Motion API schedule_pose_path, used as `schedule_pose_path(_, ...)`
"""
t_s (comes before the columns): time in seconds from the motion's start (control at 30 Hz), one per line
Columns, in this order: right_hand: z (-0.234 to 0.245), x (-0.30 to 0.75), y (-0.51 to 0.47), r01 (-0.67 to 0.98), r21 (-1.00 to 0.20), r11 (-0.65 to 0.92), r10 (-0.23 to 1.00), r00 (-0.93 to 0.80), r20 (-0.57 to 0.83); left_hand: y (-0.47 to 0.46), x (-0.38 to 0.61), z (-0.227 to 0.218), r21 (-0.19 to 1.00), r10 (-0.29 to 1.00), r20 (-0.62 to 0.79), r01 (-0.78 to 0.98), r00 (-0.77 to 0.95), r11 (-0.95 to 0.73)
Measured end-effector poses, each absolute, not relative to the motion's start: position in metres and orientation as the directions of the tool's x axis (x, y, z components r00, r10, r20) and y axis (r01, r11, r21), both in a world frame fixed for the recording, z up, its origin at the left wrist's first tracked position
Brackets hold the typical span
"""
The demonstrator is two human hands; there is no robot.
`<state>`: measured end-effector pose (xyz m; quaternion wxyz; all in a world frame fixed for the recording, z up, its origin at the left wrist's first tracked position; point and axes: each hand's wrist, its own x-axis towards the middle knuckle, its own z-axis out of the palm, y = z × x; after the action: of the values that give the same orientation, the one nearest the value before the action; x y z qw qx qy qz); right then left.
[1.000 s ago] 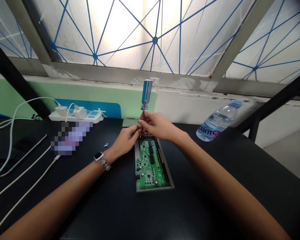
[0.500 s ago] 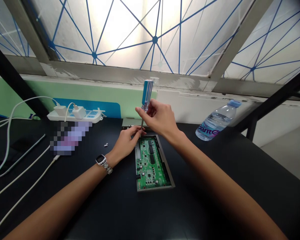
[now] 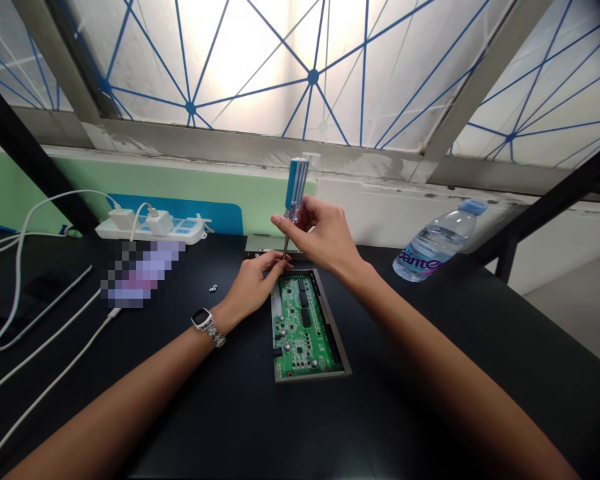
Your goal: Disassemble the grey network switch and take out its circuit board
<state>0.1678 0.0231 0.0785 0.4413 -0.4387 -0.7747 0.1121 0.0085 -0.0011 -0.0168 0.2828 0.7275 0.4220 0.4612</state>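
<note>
My right hand [image 3: 327, 233] is closed on a screwdriver [image 3: 296, 183] with a blue and clear striped handle, held nearly upright with its shaft pointing down. At the lower end of that shaft, my left hand [image 3: 255, 280] pinches with thumb and forefinger; the tip is hidden by these fingers. Both hands are over the far left corner of a green circuit board [image 3: 303, 333] seated in a grey metal frame, lying on the black table. A few small shiny metal pieces, probably screws [image 3: 213, 289], lie left of my left hand.
A water bottle [image 3: 433, 247] leans at the right near the wall. Behind my hands sits a flat greyish metal part [image 3: 265, 245]. On the left are a white power strip [image 3: 180, 230] with plugged chargers, white cables [image 3: 55, 373] and a blurred-out item [image 3: 145, 275].
The view has shifted very slightly. Both hands keep their places at the board's far corner, and the screwdriver stays upright with no clear movement.
</note>
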Motion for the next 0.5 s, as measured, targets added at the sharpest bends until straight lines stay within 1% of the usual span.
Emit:
schedule_pose_path(0.1,0.079,0.167,0.021,0.598,-0.556,0.577,0.782,-0.209,0.587,-0.002,0.007,-0.016,0.792,0.87,0.435,0.362,0.231,-0.492)
schedule_pose_path(0.17,0.079,0.166,0.022,0.596,-0.55,0.585,0.775,-0.213,0.594,0.0,0.004,-0.017,0.766,0.86,0.436,0.393,0.264,-0.509)
schedule_pose_path(0.27,0.079,0.167,0.023,0.585,-0.546,0.599,0.767,-0.222,0.603,0.005,-0.005,-0.023,0.672,0.831,0.452,0.488,0.325,-0.557)
schedule_pose_path(0.33,0.078,0.168,0.024,0.578,-0.548,0.605,0.763,-0.224,0.606,0.009,-0.011,-0.026,0.623,0.825,0.437,0.541,0.359,-0.565)
schedule_pose_path(0.4,0.077,0.168,0.025,0.56,-0.556,0.614,0.76,-0.231,0.607,0.012,-0.015,-0.028,0.611,0.829,0.405,0.56,0.386,-0.559)
schedule_pose_path(0.5,0.075,0.169,0.027,0.506,-0.588,0.632,0.76,-0.256,0.597,0.015,-0.017,-0.027,0.626,0.836,0.378,0.555,0.398,-0.548)
